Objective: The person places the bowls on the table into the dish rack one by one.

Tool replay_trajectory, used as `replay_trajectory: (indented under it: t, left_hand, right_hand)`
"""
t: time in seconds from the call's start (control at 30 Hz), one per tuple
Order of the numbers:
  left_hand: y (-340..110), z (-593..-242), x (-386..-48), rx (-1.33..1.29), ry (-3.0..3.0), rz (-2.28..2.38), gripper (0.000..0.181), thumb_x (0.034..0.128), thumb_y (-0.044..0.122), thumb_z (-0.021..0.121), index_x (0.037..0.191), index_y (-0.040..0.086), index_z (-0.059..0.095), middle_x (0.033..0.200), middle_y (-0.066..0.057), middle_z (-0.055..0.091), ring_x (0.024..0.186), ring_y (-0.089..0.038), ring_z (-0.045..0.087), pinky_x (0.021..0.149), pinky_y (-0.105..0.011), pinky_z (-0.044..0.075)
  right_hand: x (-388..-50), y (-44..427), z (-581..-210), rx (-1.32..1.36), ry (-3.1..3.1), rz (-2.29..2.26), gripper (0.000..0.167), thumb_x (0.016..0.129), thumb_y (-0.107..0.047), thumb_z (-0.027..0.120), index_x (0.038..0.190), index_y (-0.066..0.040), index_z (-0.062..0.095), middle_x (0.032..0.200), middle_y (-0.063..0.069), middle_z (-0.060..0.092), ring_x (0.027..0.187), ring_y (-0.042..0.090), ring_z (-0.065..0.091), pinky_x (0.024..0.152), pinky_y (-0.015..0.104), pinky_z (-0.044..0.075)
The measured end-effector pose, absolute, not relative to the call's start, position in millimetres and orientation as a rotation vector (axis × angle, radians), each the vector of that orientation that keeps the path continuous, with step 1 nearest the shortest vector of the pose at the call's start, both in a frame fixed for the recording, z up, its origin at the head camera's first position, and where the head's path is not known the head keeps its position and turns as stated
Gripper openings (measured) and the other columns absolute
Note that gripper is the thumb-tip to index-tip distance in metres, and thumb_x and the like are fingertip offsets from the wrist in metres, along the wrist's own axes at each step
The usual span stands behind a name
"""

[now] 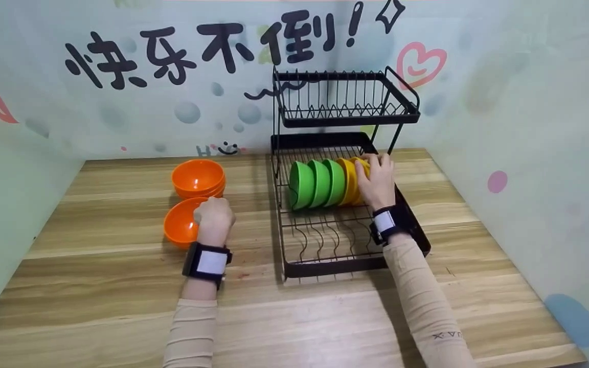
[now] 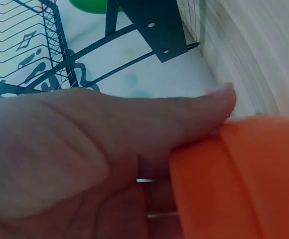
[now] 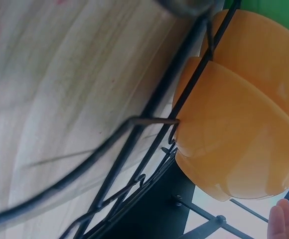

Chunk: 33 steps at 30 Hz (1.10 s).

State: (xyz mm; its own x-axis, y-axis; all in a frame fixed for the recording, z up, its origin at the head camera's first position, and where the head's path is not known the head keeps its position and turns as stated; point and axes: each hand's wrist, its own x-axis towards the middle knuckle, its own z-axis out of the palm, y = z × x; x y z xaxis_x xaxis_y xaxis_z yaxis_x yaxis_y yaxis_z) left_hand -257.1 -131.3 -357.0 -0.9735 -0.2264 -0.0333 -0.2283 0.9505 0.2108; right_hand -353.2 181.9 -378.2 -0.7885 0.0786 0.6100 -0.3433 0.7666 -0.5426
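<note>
My left hand (image 1: 214,220) grips the right rim of the front orange bowl (image 1: 179,225), which tilts on the table. In the left wrist view the thumb (image 2: 184,117) lies along its edge, and the other fingers are partly hidden. Behind it stands a stack of orange bowls (image 1: 198,176). Over the dish rack, my right hand (image 1: 378,181) holds the rightmost yellow bowl (image 3: 234,134) by its upper edge, thumb on the near side. More yellow bowls (image 1: 346,181) and three green bowls (image 1: 302,186) stand on edge in a row to its left.
The black two-tier dish rack (image 1: 335,267) stands right of centre on the wooden table (image 1: 95,306). Its upper tier (image 1: 350,122) overhangs the back of the lower one. Front wire dividers (image 1: 320,237) rise from the lower tier. Printed walls (image 1: 529,153) enclose the table's back and sides.
</note>
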Motion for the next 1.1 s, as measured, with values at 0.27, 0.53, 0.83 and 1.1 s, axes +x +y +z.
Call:
replay_trajectory:
  t: [0.27,0.53,0.83,1.1]
  left_hand:
    - [-132.2,-352.0,-256.4,-0.321,3.062,0.304,0.030,0.0883,0.004,0.044,0.106,-0.006,0.067,0.108,-0.023,0.068,0.099,-0.035,0.067,0.078,-0.045,0.055]
    - [-130.9,-344.4,-254.6,-0.310,3.068,0.251,0.030,0.0896,0.004,0.044,0.108,-0.005,0.066,0.108,-0.021,0.068,0.099,-0.034,0.066,0.075,-0.043,0.054]
    - [-128.1,-339.7,-253.7,-0.317,3.061,0.158,0.026,0.0892,0.006,0.047,0.104,-0.001,0.068,0.097,-0.014,0.068,0.086,-0.023,0.063,0.052,-0.027,0.035]
    - [-123.2,-329.4,-247.7,-0.304,3.135,0.144,0.024,0.0849,0.007,0.054,0.104,-0.001,0.067,0.103,-0.016,0.067,0.092,-0.030,0.066,0.059,-0.032,0.044]
  right_hand:
    - [-353.4,181.1,-378.0,0.211,-2.321,0.873,0.030,0.092,-0.024,0.056,0.108,0.001,0.062,0.110,0.025,0.052,0.103,0.042,0.046,0.090,0.051,0.038]
    - [-353.1,181.5,-378.6,0.218,-2.312,0.858,0.029,0.092,-0.023,0.056,0.107,0.001,0.063,0.109,0.025,0.053,0.103,0.042,0.047,0.090,0.050,0.038]
    - [-350.9,181.7,-378.1,0.223,-2.324,0.862,0.030,0.093,-0.025,0.054,0.107,0.001,0.063,0.109,0.024,0.053,0.102,0.042,0.048,0.089,0.050,0.039]
    - [-350.9,181.4,-377.8,0.233,-2.320,0.855,0.029,0.094,-0.024,0.053,0.107,0.000,0.063,0.109,0.024,0.053,0.101,0.042,0.048,0.089,0.050,0.039]
